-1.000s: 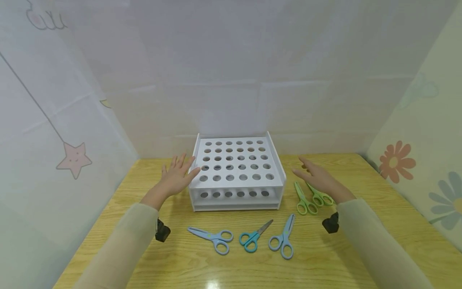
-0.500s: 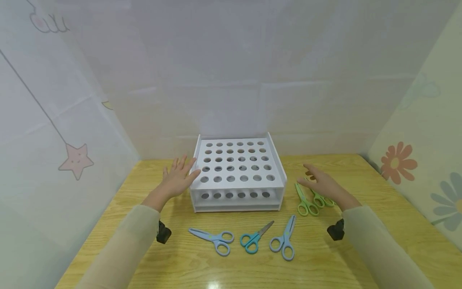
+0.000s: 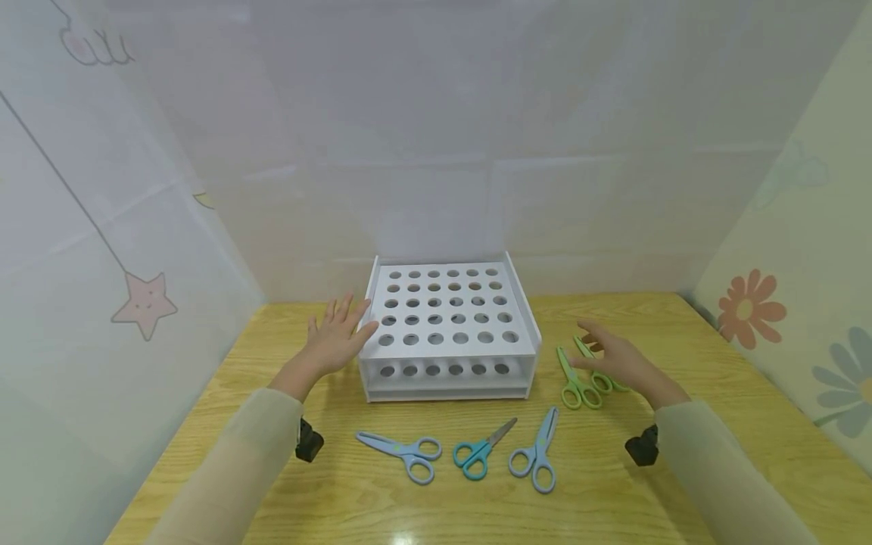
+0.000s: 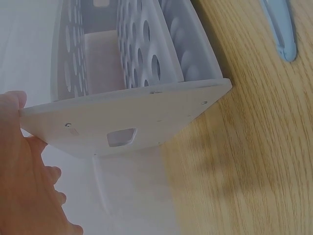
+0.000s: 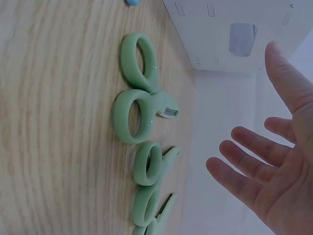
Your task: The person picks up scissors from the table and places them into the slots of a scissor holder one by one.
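Near the front of the streaky wooden table [image 3: 477,515], a blue pair of scissors [image 3: 403,448] is lying on the left, a teal pair [image 3: 487,442] is showing its shiny blade in the middle, and another blue pair [image 3: 540,445] is lying on the right. Farther off, the green scissors [image 3: 576,383] are resting right of the rack [image 3: 446,349], with smooth, round loops pointing near. Over them, the right hand [image 3: 616,359] is hanging with its fingers apart, holding nothing; for a good grip, it should be coming down softly onto one pair's loops. That white rack is standing on flat, stiff-looking boards full of round holes. By its left wall, the left hand [image 3: 331,341] is spreading wide; I cannot tell if it is pressing, but it should be steadying gently. Farthest back, pale, creased cloth [image 3: 436,151] is hanging.
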The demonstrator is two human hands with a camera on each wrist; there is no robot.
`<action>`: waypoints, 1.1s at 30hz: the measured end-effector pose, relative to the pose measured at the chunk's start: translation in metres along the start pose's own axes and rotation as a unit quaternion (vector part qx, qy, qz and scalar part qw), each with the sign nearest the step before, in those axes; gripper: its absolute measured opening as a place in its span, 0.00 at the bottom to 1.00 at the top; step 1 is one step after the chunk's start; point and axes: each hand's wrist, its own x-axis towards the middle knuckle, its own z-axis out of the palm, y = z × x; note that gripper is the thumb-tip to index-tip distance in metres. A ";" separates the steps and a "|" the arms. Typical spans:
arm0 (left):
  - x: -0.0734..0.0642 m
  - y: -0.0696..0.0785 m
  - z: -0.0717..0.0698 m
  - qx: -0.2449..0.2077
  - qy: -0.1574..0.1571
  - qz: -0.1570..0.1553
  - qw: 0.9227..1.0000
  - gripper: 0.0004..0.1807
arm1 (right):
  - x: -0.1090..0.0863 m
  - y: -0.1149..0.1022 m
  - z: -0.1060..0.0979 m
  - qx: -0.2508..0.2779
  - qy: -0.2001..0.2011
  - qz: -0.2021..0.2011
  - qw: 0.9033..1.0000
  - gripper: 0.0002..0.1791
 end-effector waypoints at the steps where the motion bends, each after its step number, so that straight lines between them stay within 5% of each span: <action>1: 0.000 0.000 0.000 -0.001 0.001 0.000 1.000 0.37 | -0.001 0.000 0.000 0.000 -0.002 -0.001 1.000 0.48; 33: 0.000 0.000 0.002 -0.004 0.004 -0.001 1.000 0.36 | -0.023 0.020 0.016 0.048 -0.037 -0.012 0.998 0.39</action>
